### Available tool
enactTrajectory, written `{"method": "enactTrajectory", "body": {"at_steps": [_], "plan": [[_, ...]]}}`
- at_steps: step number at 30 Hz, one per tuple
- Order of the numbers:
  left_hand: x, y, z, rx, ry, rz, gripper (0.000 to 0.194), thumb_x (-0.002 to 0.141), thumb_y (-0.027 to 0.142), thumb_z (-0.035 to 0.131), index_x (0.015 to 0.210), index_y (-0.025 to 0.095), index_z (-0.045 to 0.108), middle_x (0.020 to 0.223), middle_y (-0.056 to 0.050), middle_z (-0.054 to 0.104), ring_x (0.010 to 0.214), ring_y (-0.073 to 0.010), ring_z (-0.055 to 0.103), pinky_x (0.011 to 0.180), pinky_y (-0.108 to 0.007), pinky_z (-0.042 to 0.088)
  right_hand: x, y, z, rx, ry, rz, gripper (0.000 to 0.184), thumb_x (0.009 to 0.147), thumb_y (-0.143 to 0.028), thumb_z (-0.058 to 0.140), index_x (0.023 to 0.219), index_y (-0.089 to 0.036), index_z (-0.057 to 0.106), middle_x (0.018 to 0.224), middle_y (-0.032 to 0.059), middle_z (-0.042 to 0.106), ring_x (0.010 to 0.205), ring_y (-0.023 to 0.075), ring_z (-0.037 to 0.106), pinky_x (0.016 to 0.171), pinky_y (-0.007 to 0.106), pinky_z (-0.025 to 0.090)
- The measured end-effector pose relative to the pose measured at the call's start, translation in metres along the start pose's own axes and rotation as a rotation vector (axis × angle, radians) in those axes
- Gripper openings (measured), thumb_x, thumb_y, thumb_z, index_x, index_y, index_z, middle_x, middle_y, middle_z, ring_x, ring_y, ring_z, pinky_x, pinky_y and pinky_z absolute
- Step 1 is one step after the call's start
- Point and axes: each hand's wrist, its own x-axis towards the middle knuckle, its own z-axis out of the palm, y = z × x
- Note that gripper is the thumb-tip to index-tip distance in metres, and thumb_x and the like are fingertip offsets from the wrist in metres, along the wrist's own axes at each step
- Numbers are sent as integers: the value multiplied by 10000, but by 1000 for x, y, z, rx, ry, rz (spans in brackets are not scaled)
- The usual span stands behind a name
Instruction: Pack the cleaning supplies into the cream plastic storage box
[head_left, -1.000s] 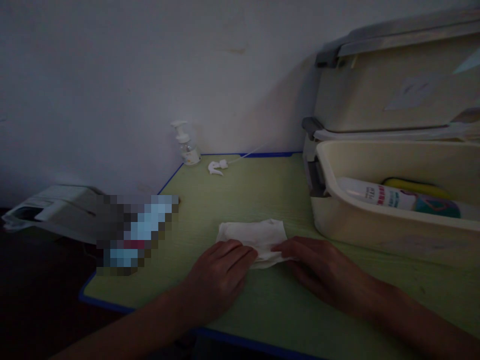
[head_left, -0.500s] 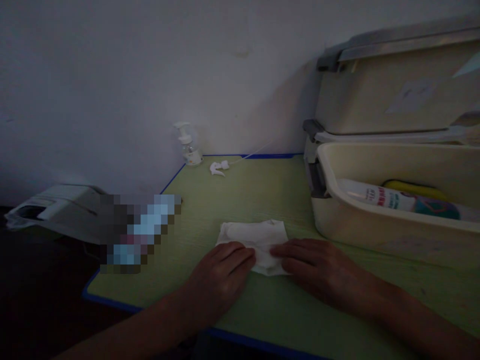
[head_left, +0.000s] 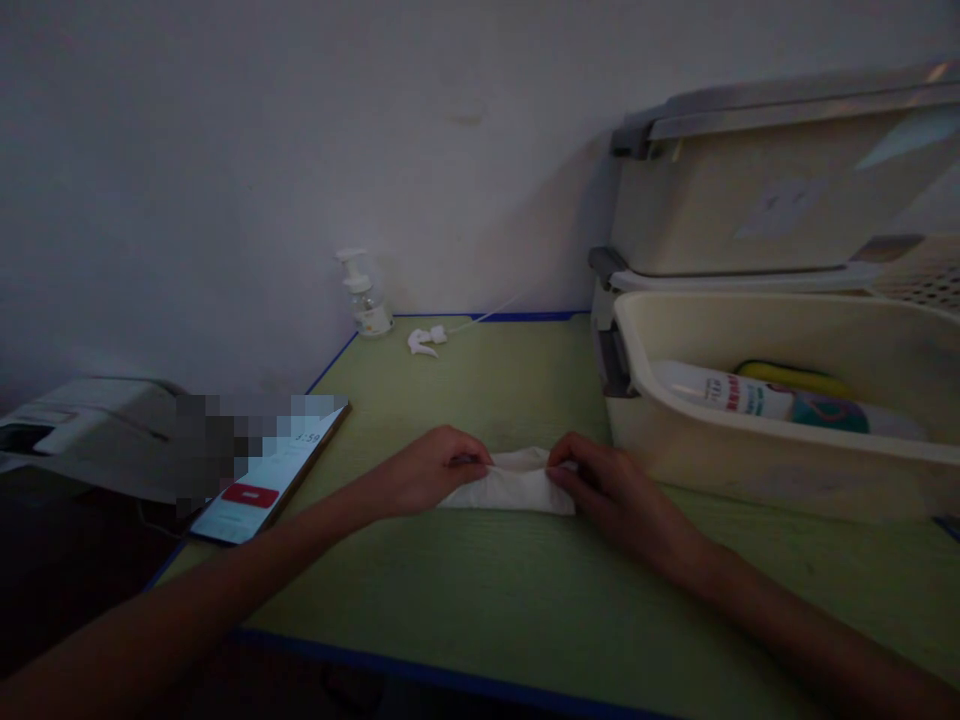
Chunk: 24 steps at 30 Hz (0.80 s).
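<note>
A white folded cloth (head_left: 521, 491), thin and soft like a wipe, lies on the green table between my hands. My left hand (head_left: 431, 470) pinches its far left edge between thumb and fingers. On the other side, my right hand (head_left: 611, 490) pinches the far right edge in the same way. The far edge is slightly lifted between the two pinches, and the near part lies flat on the table. My fingers cover both far corners.
A cream basket (head_left: 750, 470) with a white bottle (head_left: 697, 385) and a yellow item (head_left: 795, 378) stands at right, a lidded bin (head_left: 720, 215) behind it. At left lies a phone (head_left: 259, 480). A pump bottle (head_left: 367, 300) and a spray nozzle (head_left: 426, 340) sit near the wall.
Both hands have shifted from the middle of the cloth to its far edge and now pinch it. The cloth looks narrower, front to back. The view has turned slightly right.
</note>
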Motion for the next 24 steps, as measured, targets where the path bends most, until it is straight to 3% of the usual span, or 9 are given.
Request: {"method": "enactTrajectory", "body": {"at_steps": [6,12,18,24], "plan": [[14,-5,-4,-6,-87,-3,163,808,136,500,817,124,662,758,-9,676,695,-131,590,625,-207,405,2,-3,3,-35,18,-19,108,844,-168,410,756,-211,455,561,-41,493,490,113,466,468,212,323],[-10,-5,3,93,45,158,180,860,164,478,862,129,654,852,-41,668,799,-151,604,747,-247,447,-3,-6,-3,-67,-27,-68,121,857,-150,403,766,-206,459,608,-19,544,524,121,511,494,224,338],[-45,-13,21,333,105,320,254,904,175,428,1089,161,603,1088,-72,636,1014,-177,581,910,-299,452,-10,-5,-16,-126,-236,-200,162,915,-197,404,815,-197,532,736,18,624,644,146,590,582,254,419],[-52,-9,32,578,222,464,245,895,108,402,1005,137,619,1018,-93,658,920,-184,617,831,-305,518,-11,-5,-21,-217,-305,-273,93,897,-189,478,909,-180,570,874,60,648,767,175,624,657,282,480]]}}
